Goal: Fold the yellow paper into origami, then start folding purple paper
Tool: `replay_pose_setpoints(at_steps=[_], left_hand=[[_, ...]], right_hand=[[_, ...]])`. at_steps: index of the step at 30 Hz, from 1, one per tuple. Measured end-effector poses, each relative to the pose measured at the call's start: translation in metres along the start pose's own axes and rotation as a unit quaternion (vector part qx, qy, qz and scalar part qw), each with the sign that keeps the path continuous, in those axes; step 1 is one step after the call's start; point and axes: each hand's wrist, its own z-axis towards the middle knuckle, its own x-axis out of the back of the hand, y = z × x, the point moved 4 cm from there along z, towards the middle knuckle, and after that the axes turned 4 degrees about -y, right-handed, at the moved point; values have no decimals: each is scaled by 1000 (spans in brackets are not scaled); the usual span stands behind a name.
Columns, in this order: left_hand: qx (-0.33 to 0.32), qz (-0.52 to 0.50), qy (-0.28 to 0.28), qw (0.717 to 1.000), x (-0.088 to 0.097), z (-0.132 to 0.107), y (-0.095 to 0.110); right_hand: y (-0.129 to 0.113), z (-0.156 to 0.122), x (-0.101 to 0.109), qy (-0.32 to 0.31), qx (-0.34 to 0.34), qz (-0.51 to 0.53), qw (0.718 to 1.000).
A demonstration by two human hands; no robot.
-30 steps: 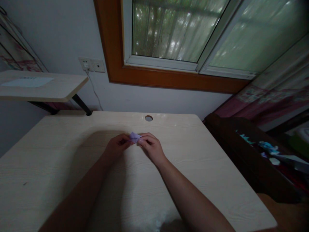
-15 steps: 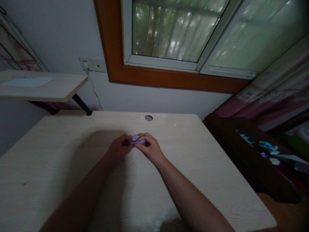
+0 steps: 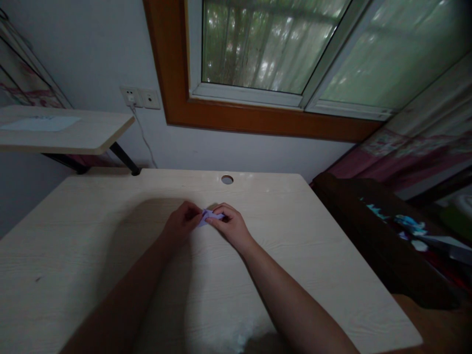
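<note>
A small piece of folded purple paper (image 3: 207,216) is held between my two hands, over the far middle part of the pale wooden desk (image 3: 295,275). My left hand (image 3: 181,221) pinches its left end between thumb and fingers. On the other side, my right hand (image 3: 231,223) grips the right end, thumb on the near face and fingers behind. Parts of the paper are hidden by the fingertips, so its full folded shape cannot be made out.
A round cable hole (image 3: 227,180) lies near the desk's back edge. At the left, a raised shelf (image 3: 84,140) on black legs bears a paper sheet (image 3: 40,124). A dark wooden cabinet (image 3: 354,211) with assorted small items stands right of the desk, below a curtain (image 3: 416,132).
The upright purple point has gone down, and a broader face of the paper now shows toward me. My left fingers have shifted slightly along its left end; my right hand stays nearly in place.
</note>
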Motion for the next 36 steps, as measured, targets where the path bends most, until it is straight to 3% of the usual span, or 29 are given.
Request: replay_pose_setpoints(at_steps=[7, 15, 24, 36], left_hand=[[39, 8, 35, 999, 1, 3, -8], [30, 14, 19, 999, 0, 2, -7], [20, -5, 7, 1000, -1, 3, -7], [18, 0, 2, 1000, 0, 2, -8]], right_hand=[[1, 0, -2, -22, -3, -19, 1000], [10, -2, -2, -5, -46, -6, 999], [2, -1, 1, -24, 22, -17, 999], [-2, -2, -1, -19, 26, -9, 999]])
